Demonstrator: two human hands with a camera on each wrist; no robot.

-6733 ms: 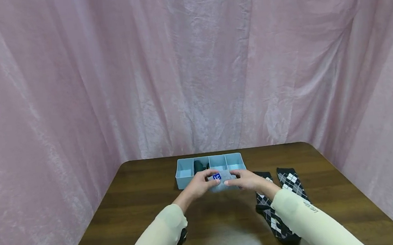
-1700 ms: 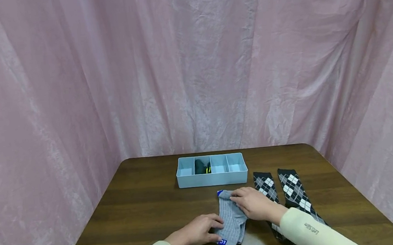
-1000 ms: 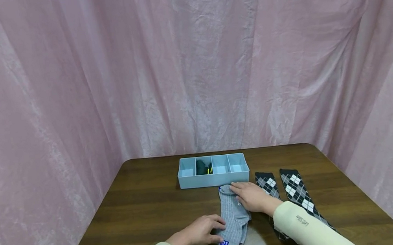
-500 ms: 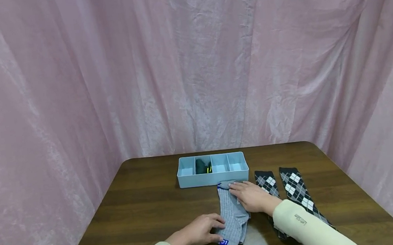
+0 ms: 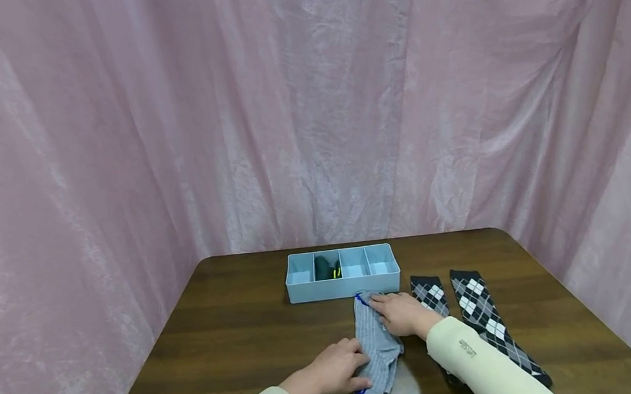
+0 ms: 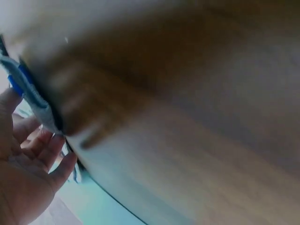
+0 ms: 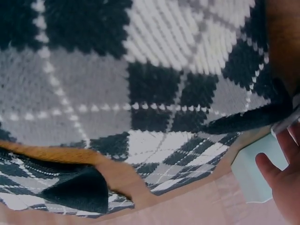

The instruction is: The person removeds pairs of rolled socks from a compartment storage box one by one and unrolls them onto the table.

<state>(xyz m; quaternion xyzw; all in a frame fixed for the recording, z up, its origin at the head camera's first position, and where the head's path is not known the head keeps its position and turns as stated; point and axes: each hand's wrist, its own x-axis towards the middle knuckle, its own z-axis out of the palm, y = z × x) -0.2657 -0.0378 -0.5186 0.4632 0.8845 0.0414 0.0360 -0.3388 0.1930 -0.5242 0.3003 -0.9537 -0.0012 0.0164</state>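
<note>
A pair of grey ribbed socks with blue patches lies stacked lengthwise on the table. My left hand touches their near left edge, fingers relaxed and spread. In the left wrist view, that hand's thumb meets the blue part of a grey sock. Across the far end, by the box, my right hand rests with its fingers fairly straight on the fabric. Its thumb stands apart from the fingers on the right hand in the right wrist view. My right hand hides part of the socks' far right side.
A light blue box with several compartments stands behind the socks. Its second compartment from the left holds a dark green item with yellow marks. To the right lie two argyle socks, one nearer and one farther right, partly beneath my right forearm.
Earlier both hands held the grey socks folded near the box; they then lay flat and slid toward it. Just now my left hand has shifted right, covering more of the near edge.
</note>
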